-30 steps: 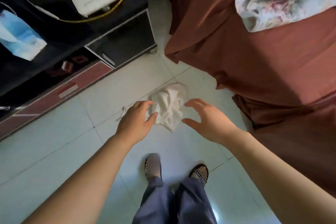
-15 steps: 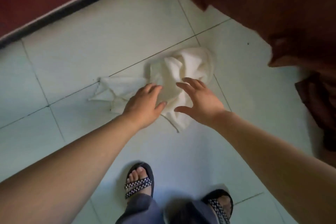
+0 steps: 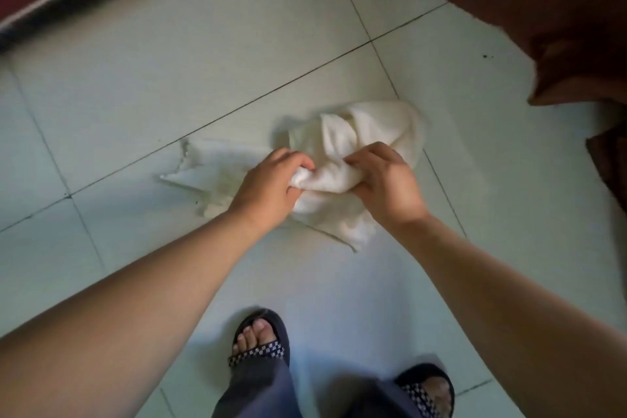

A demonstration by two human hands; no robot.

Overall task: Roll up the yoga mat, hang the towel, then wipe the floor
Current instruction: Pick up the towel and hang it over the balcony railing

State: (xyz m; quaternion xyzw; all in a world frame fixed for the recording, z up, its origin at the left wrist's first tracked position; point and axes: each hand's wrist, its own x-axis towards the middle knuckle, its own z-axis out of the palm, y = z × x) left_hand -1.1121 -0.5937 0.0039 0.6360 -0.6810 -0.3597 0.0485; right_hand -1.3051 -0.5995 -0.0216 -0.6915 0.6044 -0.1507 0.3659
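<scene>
Between my two fists, a bunched ridge of white towel (image 3: pixel 373 125) is pinched, with left hand (image 3: pixel 268 187) and right hand (image 3: pixel 386 180) both curled tight around it. Beyond my grip and to its left, loose folds lie spread on the tiled floor (image 3: pixel 203 61). Lifting by the middle alone, I judge those ends could drag or slip free.

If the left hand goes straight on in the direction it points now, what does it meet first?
The white towel that it grips. Just past that bunched fold, the left hand would probably meet the right hand, though depth is unclear.
</scene>
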